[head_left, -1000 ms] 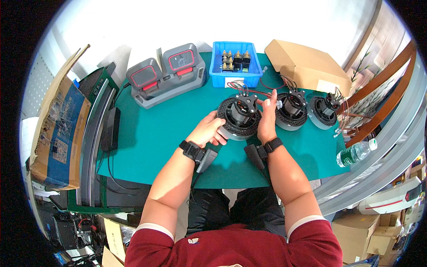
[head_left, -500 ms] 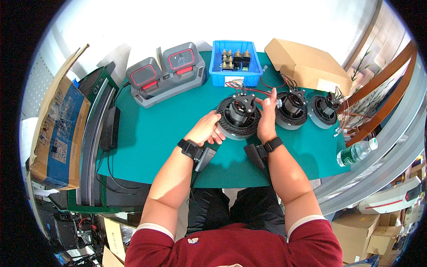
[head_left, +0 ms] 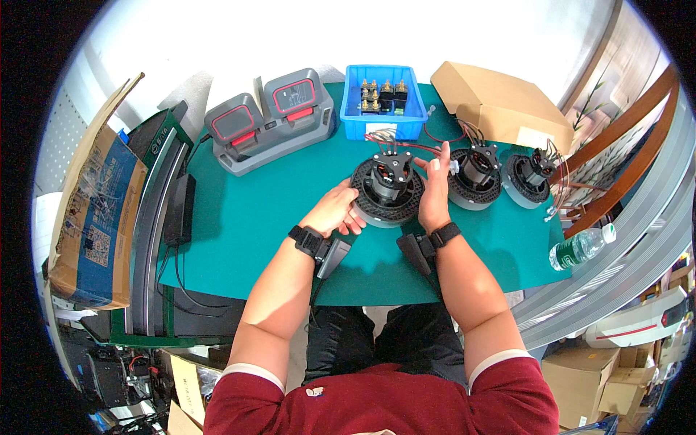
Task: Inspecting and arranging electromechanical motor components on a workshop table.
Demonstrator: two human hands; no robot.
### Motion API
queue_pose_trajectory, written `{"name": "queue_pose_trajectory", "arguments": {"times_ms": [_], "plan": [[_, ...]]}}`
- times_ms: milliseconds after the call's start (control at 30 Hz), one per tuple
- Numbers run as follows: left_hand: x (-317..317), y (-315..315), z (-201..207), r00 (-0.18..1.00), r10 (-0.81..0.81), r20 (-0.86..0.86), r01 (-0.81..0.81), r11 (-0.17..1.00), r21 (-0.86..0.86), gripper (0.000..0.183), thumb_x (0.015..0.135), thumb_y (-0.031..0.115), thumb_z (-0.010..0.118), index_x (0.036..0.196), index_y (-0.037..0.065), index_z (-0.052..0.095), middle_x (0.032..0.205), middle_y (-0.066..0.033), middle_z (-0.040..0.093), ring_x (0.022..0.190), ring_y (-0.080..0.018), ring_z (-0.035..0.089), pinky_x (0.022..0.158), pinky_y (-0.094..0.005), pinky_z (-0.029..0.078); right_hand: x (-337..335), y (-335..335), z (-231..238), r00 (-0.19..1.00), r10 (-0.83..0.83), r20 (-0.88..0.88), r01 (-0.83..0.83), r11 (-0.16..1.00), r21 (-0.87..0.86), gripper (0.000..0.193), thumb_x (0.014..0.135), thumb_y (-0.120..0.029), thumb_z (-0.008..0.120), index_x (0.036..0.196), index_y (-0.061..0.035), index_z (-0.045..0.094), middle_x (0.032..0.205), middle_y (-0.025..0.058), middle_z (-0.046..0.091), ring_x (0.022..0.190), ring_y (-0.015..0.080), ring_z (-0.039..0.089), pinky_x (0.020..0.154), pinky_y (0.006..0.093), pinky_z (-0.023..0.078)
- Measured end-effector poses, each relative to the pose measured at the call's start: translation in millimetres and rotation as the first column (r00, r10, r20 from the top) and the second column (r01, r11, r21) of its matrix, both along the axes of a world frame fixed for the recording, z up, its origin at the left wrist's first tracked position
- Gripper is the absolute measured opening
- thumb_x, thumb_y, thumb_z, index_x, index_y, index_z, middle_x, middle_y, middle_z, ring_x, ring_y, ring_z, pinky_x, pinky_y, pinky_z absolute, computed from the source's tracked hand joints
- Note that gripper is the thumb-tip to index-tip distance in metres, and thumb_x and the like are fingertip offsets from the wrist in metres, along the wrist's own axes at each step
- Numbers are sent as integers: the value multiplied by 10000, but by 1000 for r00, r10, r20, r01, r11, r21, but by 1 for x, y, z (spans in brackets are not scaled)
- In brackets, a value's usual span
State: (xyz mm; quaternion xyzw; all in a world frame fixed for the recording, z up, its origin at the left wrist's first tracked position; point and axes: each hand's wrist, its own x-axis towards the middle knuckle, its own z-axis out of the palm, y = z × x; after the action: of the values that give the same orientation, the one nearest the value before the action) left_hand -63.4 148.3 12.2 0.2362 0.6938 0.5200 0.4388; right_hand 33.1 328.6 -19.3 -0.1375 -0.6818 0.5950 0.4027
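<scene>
A round black wheel motor (head_left: 388, 190) with a pale grey rim, a black top bracket and thin wires stands on the green tabletop between my hands. My left hand (head_left: 336, 211) is curled against its left rim, thumb on the upper edge and fingers low beside it. Along its right side lies my right hand (head_left: 435, 190), fingers stretched away from me; its thumb is near the wheel's edge. Two similar units stand to the right, a middle wheel motor (head_left: 475, 178) close to my right fingers and a far right wheel motor (head_left: 527, 183).
Behind is a blue bin (head_left: 384, 131) of black parts with brass posts. A grey double battery charger (head_left: 279, 138) stands at back left, a brown cardboard box (head_left: 500, 105) at back right. A water bottle (head_left: 580, 249) lies near the right edge; a black power adapter (head_left: 179, 210) is at left.
The wheel motor between my hands has shifted very slightly left, and its top bracket has turned a little. My hands keep nearly the same places.
</scene>
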Motion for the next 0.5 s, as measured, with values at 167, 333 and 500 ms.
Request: {"name": "queue_pose_trajectory", "arguments": {"times_ms": [167, 333, 500], "plan": [[0, 0, -1, 1000, -11, -13, 11, 1000, 23, 500, 908, 271, 318, 1335, 50, 180, 730, -206, 619, 503, -209, 607, 353, -249, 440, 3, -5, 6, 997, -72, -9, 72, 997, 35, 724, 913, -456, 304, 1397, 28, 70, 1366, 259, 267, 1188, 307, 382, 1021, 363, 235], [-2, 0, -4, 1000, 0, 4, 0, 1000, 14, 495, 907, 285, 334, 1311, 38, 191, 736, -210, 617, 509, -215, 608, 362, -256, 447, 2, -5, 6, 998, -65, 8, 64, 997, 30, 726, 912, -460, 301, 1395, 32, 74, 1376, 261, 245, 1166, 293, 412, 1012, 364, 253], [-1, 0, -2, 1000, -6, 13, 6, 1000, 12, 508, 905, 351, 362, 1289, 48, 227, 737, -207, 609, 516, -212, 606, 376, -259, 440, 0, -6, 8, 998, -62, -14, 62, 998, 8, 687, 924, -436, 282, 1398, 17, 77, 1371, 246, 245, 1062, 285, 502, 972, 376, 309]]}}
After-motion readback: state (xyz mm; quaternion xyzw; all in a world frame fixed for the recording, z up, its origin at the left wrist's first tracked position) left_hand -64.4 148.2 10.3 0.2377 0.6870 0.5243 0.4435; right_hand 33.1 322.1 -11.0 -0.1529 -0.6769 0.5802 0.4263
